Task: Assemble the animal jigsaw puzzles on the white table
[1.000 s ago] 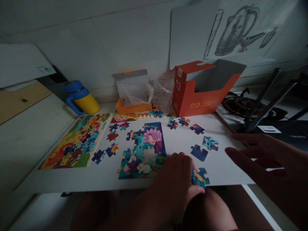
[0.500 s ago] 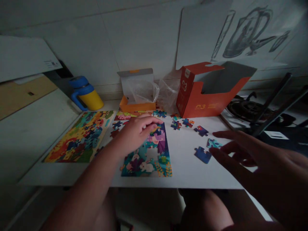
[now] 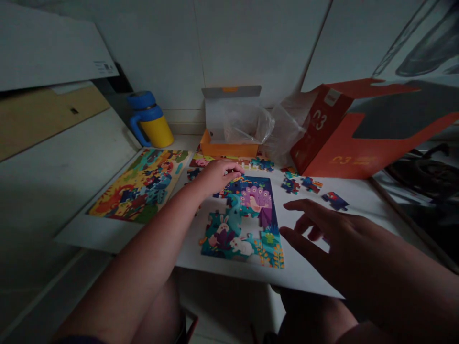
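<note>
A partly assembled jigsaw puzzle [image 3: 234, 217] with rabbits and a purple peacock lies on the white table, with a white gap near its middle. At its far edge is my left hand [image 3: 220, 176], thumb and index finger drawn close together. Whatever lies between those fingertips is too small to make out. My right hand [image 3: 322, 227] hovers beside the puzzle's right edge, thumb and fingers apart, holding nothing. Beyond it lie loose puzzle pieces, among them a dark blue one [image 3: 335, 200] and an orange and blue one [image 3: 311, 184].
A yellow-orange animal puzzle [image 3: 143, 184] lies at left, with a blue and yellow mug [image 3: 152, 122] behind it. At the back stand an open orange box [image 3: 229, 149], clear plastic bags [image 3: 287, 129] and a large red-orange box [image 3: 340, 153]. A stove burner [image 3: 426, 167] is at right.
The view has swung left, so things sit further right. My left hand has shifted toward the puzzle's far edge, uncovering the peacock. My right hand has come nearer the puzzle, still open.
</note>
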`<act>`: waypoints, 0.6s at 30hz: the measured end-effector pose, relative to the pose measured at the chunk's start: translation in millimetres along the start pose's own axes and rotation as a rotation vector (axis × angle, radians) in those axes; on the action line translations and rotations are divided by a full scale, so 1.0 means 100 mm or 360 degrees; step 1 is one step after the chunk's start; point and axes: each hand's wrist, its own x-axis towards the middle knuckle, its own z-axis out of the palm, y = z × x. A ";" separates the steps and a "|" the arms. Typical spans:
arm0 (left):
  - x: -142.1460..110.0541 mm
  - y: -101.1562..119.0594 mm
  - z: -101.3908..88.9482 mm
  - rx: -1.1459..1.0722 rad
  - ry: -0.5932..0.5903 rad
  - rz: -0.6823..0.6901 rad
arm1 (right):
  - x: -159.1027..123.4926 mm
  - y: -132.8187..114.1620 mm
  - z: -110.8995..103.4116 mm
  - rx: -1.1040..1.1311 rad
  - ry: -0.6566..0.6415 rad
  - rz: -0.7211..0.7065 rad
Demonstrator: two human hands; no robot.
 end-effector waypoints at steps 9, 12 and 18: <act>0.05 -0.19 0.15 0.0070 -0.0039 -0.0009 | 0.10 -0.44 -0.10 0.0437 0.0028 0.0028; 0.05 -0.25 0.17 0.0091 -0.0076 0.0000 | 0.12 -0.53 -0.19 0.0430 -0.0001 0.0060; 0.06 -0.22 0.14 0.0180 -0.0131 0.0142 | 0.06 -0.66 -0.23 0.0400 0.0057 0.0025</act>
